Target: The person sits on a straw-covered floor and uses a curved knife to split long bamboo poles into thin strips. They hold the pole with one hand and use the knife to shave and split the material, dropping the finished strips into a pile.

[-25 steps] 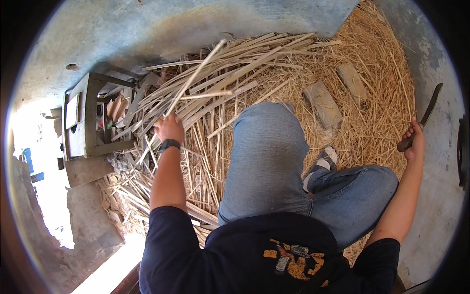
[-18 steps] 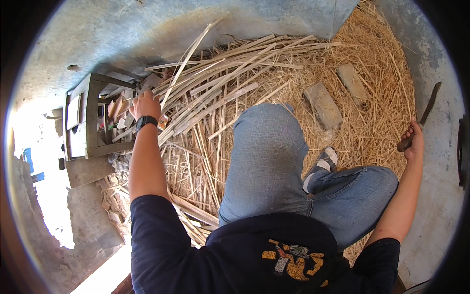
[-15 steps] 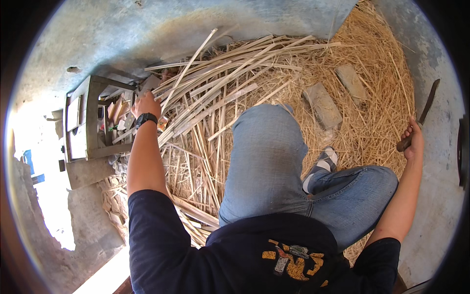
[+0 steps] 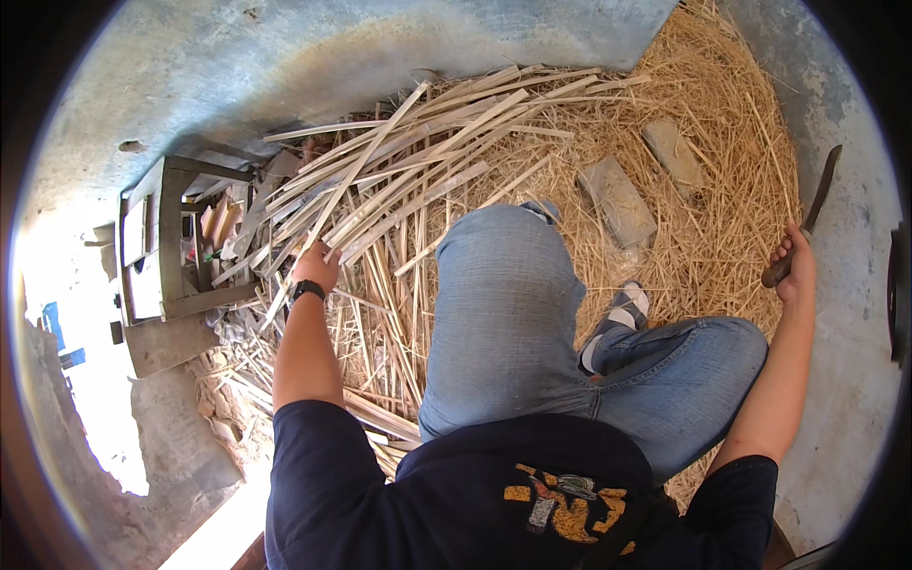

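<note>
My left hand (image 4: 316, 268), with a dark watch at the wrist, is closed around a long pale bamboo strip (image 4: 370, 157) at the left end of a heap of such strips (image 4: 446, 142). The held strip slants across the heap and sticks out below the hand. Out to the right, my right hand (image 4: 801, 266) grips a long knife by its wooden handle (image 4: 774, 275). Its dark, slightly curved blade (image 4: 823, 190) points up and away, near the wall.
Two grey bricks (image 4: 617, 202) lie on straw shavings (image 4: 722, 256) ahead of my bent legs (image 4: 503, 313). A wooden stool (image 4: 176, 237) lies on its side at the left, with clutter about it. Blue-grey walls (image 4: 332, 57) stand ahead and at the right.
My left hand has come nearer and to the right, away from the stool, with the bamboo strip sliding along. My right hand and the knife have barely moved.
</note>
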The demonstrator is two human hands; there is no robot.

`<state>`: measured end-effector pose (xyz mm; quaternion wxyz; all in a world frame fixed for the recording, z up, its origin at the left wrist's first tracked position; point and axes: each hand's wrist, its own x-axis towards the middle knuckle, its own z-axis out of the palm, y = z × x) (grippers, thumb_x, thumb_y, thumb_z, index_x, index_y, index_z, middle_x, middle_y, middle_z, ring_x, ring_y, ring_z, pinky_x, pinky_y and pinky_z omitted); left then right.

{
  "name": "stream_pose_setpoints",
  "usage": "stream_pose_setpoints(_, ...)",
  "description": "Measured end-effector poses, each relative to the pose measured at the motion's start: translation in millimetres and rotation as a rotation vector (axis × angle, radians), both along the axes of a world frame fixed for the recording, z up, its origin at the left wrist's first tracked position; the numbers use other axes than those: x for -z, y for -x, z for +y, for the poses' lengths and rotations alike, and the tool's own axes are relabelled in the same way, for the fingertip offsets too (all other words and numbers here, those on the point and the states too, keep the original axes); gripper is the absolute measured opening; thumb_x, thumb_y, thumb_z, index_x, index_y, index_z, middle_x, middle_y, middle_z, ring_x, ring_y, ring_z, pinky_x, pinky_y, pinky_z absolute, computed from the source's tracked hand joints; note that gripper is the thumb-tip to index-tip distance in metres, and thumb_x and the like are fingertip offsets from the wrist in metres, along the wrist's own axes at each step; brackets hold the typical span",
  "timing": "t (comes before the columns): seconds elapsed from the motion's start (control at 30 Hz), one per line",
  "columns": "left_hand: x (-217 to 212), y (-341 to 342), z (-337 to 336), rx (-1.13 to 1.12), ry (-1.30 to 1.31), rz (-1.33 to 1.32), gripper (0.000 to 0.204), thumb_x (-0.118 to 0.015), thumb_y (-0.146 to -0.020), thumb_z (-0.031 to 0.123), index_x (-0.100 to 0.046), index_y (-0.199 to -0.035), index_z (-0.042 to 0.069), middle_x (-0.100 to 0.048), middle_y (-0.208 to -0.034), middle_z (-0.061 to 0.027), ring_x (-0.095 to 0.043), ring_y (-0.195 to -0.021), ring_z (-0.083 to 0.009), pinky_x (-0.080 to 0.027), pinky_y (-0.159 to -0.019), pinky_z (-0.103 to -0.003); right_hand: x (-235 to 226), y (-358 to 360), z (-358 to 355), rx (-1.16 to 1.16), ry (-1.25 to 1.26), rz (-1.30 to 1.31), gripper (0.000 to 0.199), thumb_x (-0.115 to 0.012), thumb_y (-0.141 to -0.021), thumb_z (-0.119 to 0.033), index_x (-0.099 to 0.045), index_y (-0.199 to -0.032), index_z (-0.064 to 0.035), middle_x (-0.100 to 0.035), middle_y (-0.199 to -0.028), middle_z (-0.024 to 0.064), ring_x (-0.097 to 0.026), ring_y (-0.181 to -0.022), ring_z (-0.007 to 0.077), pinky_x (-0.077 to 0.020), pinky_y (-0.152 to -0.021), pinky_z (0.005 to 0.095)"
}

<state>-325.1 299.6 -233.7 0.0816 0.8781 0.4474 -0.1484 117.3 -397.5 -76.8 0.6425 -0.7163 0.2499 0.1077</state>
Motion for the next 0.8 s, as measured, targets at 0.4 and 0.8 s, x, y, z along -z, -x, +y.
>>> stream_pose_setpoints(0.4, -160.6, -28.2, 0.2, 0.352, -0.106, -0.408, 0.027, -0.073, -0.090, 0.033, -0.068, -0.099, 0.009, -0.070, -0.084, -0.0171, -0.069, -0.077, -0.0355, -0.053, -0.069, -0.044, -12.6, 9.6, 12.0, -0.044, -0.017, -0.042, 0.022, -0.073, -0.093, -0.027, -0.054, -0.086, -0.0168, -0.049, -0.065, -0.0062, -0.047, -0.058, 0.0070, -0.0408, -0.055, 0.0251)
stream_pose_setpoints(0.8, -307.4, -73.0, -54.1, 0.508, -0.437, -0.427, 0.031, -0.077, -0.086, 0.036, -0.070, -0.097, 0.008, -0.071, -0.081, -0.0125, -0.070, -0.070, -0.0298, -0.053, -0.061, -0.039, -11.5, 16.8, 6.2, -0.112, -0.014, -0.049, 0.025, -0.075, -0.090, -0.029, -0.053, -0.088, -0.0156, -0.049, -0.068, -0.0052, -0.045, -0.057, 0.0086, -0.0388, -0.053, 0.0262)
